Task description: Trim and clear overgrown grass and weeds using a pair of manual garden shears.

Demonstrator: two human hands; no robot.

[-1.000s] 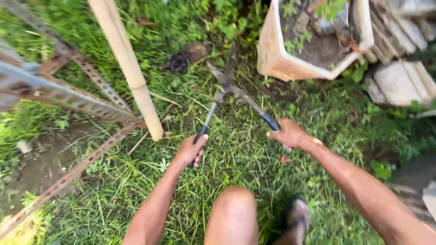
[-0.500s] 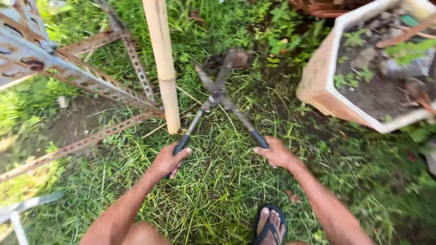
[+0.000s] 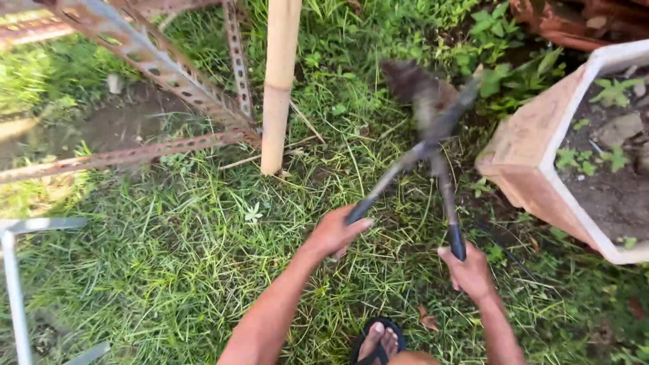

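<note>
I hold a pair of long-handled garden shears (image 3: 424,150) over the grass. My left hand (image 3: 334,233) grips the left black handle. My right hand (image 3: 468,272) grips the right black handle. The blades point away from me and are blurred, near a dark clump on the ground (image 3: 414,81). A bamboo pole (image 3: 279,81) stands upright to the left of the shears. My sandalled foot (image 3: 376,341) shows at the bottom edge.
A rusty perforated metal frame (image 3: 169,74) lies at the upper left beside a patch of bare soil. A white-rimmed hexagonal planter (image 3: 534,159) with soil and weeds sits at the right. A grey metal bar (image 3: 13,270) runs along the left edge.
The shears have swung to the right and the handles have come closer together. The view has shifted, so the pole and planter sit further right and lower.
</note>
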